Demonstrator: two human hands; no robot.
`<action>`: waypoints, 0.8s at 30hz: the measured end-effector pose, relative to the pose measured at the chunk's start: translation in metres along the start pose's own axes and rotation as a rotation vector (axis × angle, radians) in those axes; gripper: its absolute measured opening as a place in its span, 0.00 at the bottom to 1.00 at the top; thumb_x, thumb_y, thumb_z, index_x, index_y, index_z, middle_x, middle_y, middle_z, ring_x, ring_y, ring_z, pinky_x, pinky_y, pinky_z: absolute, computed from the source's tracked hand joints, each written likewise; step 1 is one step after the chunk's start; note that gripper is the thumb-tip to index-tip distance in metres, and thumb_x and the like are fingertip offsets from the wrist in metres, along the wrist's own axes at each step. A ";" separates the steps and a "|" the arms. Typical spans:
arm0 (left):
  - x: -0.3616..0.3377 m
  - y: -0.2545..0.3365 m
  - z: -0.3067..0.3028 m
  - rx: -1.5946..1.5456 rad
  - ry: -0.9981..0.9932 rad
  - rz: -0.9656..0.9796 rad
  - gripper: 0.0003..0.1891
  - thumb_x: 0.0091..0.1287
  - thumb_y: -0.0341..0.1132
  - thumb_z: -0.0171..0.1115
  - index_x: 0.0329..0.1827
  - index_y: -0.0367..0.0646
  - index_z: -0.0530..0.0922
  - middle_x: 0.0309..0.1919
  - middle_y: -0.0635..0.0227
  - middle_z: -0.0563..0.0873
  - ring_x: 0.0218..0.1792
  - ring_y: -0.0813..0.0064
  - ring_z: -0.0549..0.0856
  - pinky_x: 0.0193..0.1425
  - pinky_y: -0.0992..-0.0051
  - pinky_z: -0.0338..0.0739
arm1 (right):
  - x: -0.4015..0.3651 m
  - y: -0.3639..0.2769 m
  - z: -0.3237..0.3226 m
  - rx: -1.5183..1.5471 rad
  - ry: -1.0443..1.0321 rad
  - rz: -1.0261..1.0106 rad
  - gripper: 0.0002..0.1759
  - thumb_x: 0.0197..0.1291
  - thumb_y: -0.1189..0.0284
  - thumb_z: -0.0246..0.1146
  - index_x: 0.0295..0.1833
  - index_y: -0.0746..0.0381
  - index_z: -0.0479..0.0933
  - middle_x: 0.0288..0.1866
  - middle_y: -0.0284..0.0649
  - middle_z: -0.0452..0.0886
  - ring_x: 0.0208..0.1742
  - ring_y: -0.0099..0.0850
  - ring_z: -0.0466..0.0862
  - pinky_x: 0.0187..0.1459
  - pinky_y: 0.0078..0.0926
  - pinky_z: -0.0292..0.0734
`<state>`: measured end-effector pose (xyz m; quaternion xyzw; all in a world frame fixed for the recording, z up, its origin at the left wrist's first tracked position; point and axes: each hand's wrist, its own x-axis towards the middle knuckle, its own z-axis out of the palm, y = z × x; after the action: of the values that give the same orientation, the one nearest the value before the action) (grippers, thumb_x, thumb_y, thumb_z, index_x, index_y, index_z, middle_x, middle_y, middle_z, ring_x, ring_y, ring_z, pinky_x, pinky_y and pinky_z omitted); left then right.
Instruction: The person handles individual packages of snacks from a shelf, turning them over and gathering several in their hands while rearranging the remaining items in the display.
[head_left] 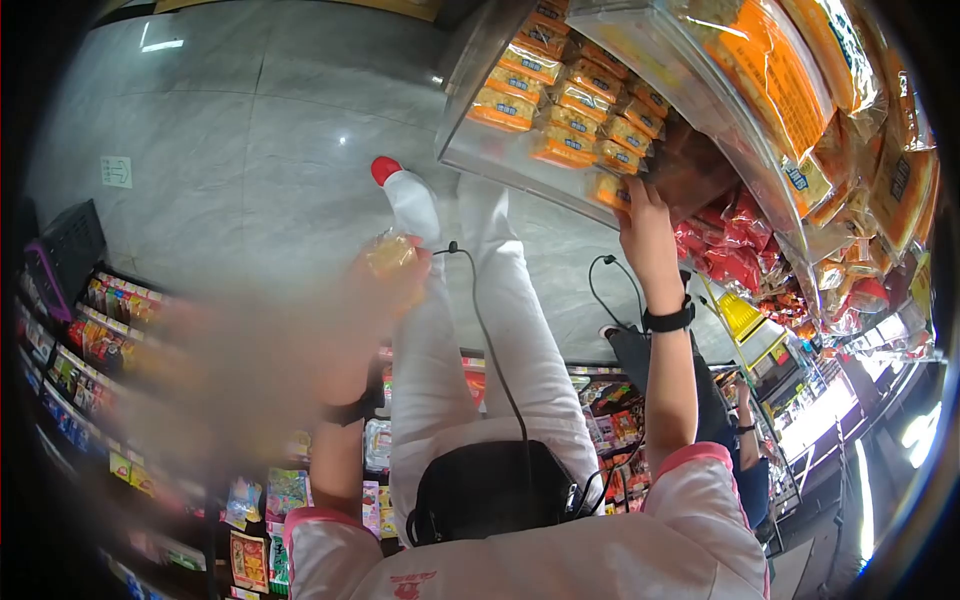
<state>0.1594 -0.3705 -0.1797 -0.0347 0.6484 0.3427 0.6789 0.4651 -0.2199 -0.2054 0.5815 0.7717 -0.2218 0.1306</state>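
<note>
At the near corner of the clear tray (pixel 500 172), I have the right hand (pixel 645 215) up against the end orange packet (pixel 608 190) of the front row. Fingers are on it, but I cannot tell whether they are closed round it or only touching.

Room there is tight:
- The tray rim runs just beside the hand.
- Another shelf's clear front edge (pixel 700 100) sits close on the far side.
- Red packets (pixel 725 255) crowd right next to the wrist.

The left hand (pixel 395 270) is well apart from the tray, over open grey floor (pixel 250 130). It grips a small yellowish packet (pixel 390 252) (that side of the view is smeared, so finger detail is poor). There is plenty of free space around it. The nearest things are the white trouser leg (pixel 420 330) and the red shoe (pixel 385 168).

Clutter:
- A black cable (pixel 490 340) comes up from the black pouch (pixel 490 490) between the two arms.
- A second loop (pixel 600 290) lies just beside the right forearm, near the black wristband (pixel 670 320).
- Big orange bags (pixel 780 80) overhang the tray on the right.
- Low shelves (pixel 90 340) line the left edge, well clear of both hands.
- Another person (pixel 745 440) in dark sleeves stands just beside the right elbow.

The tray packets (pixel 560 95) are flat and rectangular, orange with a pale face and a blue label strip. They are packed edge to edge in rows. The small packet looks glossy, with yellowish contents.
</note>
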 end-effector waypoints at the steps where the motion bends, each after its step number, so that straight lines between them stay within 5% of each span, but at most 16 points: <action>1: 0.001 0.002 0.001 -0.003 0.006 -0.019 0.16 0.63 0.29 0.65 0.53 0.34 0.77 0.44 0.63 0.83 0.48 0.73 0.83 0.54 0.68 0.80 | 0.006 0.001 0.003 -0.009 -0.029 0.048 0.23 0.54 0.79 0.65 0.57 0.64 0.72 0.51 0.52 0.76 0.47 0.52 0.78 0.47 0.46 0.76; 8: 0.009 0.004 0.006 0.013 -0.001 -0.023 0.17 0.63 0.29 0.66 0.53 0.34 0.77 0.46 0.63 0.82 0.50 0.72 0.83 0.54 0.68 0.81 | 0.022 -0.006 0.006 -0.181 0.036 0.093 0.30 0.53 0.63 0.71 0.59 0.65 0.71 0.51 0.49 0.75 0.47 0.53 0.79 0.45 0.47 0.78; 14: 0.010 0.004 0.011 0.004 -0.010 -0.013 0.17 0.63 0.29 0.67 0.54 0.34 0.76 0.45 0.63 0.82 0.50 0.72 0.83 0.53 0.69 0.81 | 0.023 -0.011 0.005 -0.132 0.051 0.147 0.31 0.51 0.62 0.72 0.57 0.66 0.71 0.51 0.49 0.75 0.46 0.48 0.79 0.45 0.43 0.77; 20: 0.012 0.005 0.016 0.108 0.020 -0.068 0.19 0.63 0.30 0.67 0.56 0.34 0.75 0.45 0.63 0.82 0.49 0.73 0.83 0.53 0.69 0.82 | 0.027 -0.033 -0.003 -0.031 0.207 -0.190 0.34 0.50 0.64 0.72 0.63 0.61 0.71 0.53 0.47 0.77 0.51 0.47 0.77 0.53 0.41 0.71; 24: 0.019 -0.002 0.017 0.179 0.041 -0.052 0.26 0.63 0.31 0.67 0.62 0.35 0.69 0.47 0.63 0.82 0.49 0.71 0.83 0.54 0.68 0.82 | 0.045 -0.057 0.010 0.108 0.111 -0.231 0.29 0.53 0.64 0.70 0.60 0.60 0.74 0.55 0.48 0.78 0.50 0.48 0.77 0.54 0.41 0.71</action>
<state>0.1732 -0.3557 -0.1952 0.0022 0.6890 0.2650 0.6745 0.3969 -0.2003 -0.2238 0.5061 0.8267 -0.2442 0.0300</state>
